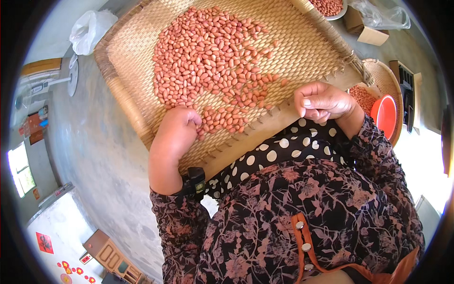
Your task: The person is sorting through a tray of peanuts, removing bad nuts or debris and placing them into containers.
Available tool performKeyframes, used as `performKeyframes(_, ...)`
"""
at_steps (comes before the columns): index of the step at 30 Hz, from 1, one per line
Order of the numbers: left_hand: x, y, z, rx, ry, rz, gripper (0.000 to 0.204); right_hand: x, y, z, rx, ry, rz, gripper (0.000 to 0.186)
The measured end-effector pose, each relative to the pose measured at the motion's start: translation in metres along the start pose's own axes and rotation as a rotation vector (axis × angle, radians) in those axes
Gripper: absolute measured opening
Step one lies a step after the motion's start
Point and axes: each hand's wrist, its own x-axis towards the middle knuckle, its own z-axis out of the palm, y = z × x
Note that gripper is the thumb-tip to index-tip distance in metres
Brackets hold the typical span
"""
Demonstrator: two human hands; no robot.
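Reddish-brown shelled peanuts [208,57] lie in a broad heap on a shallow woven tray [302,42], with a looser patch of peanuts [227,118] along its near side. At the left end of that patch, my left hand [177,125] rests among the peanuts. Its fingers curl inward, mostly hidden under the back of the hand, so what they hold does not show. My right hand [326,102] hovers over the tray's near right edge, apart from the heap. Thumb and bent fingers come together there, and anything between them is too small or hidden to name.
To the right stands a round woven basket [385,78] with more peanuts and a red plastic bowl [384,116]. A bowl of peanuts [327,5], a cardboard box [371,33] and clear plastic bags are at the far right. A white plastic bag [91,31] lies beyond the tray's left side.
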Motion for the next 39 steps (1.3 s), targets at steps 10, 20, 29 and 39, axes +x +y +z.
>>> performKeyframes(10,0.001,-0.006,-0.030,-0.017,0.379,0.010,0.025,-0.001,0.000,0.000,0.011,0.007,0.016,0.025)
performKeyframes(20,0.021,-0.012,-0.014,-0.126,0.341,0.092,0.024,0.002,-0.001,0.002,-0.033,0.018,0.023,0.025)
performKeyframes(29,0.019,-0.024,-0.012,0.032,0.279,0.115,0.011,0.010,-0.007,0.011,-0.067,0.040,0.012,0.027)
performKeyframes(39,0.024,-0.008,0.006,-0.139,0.300,0.225,0.011,0.012,0.001,0.005,-0.067,0.028,0.004,0.027)
